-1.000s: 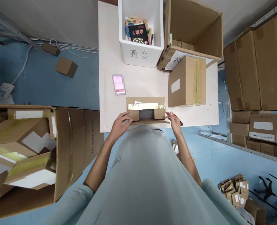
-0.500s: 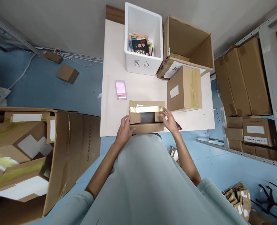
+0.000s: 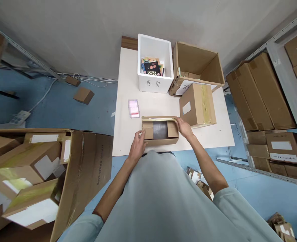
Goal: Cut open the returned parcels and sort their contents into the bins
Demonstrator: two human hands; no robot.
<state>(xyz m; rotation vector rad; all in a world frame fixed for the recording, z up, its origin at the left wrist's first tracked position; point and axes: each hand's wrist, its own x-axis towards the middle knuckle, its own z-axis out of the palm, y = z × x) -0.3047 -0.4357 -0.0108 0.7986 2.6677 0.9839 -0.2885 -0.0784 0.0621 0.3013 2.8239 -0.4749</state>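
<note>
At the far left, a large carton [image 3: 99, 161] printed "LIVING ROOM LIFE" is holding several taped parcels [image 3: 46, 161], while a small brown box [image 3: 83, 95] is lying on the blue floor [image 3: 98, 116] behind it. On the white table [image 3: 124, 80], a pixelated pink item [image 3: 134, 108] is lying near the surface's left edge. The left hand [image 3: 137, 145] is resting, half open with bent fingers, against the near left corner of an open cardboard box [image 3: 160, 142]; whether it is gripping cannot be told. Toward the surface's far edge, a white bin [image 3: 155, 85] with handwritten characters is containing a pile of books [image 3: 152, 68]. The open cardboard box is sitting beside the surface's near edge, its end flaps folding inward around a dark grey interior. The right hand [image 3: 185, 128] is closing its fingers on the right end of the box's far flap. Farther right, an open carton [image 3: 200, 62] is occupying the surface's far right corner, and a taped box [image 3: 197, 105] is standing in front of it. Tall cartons [image 3: 262, 94] are filling the shelving [image 3: 280, 64] beyond the surface's right edge.
</note>
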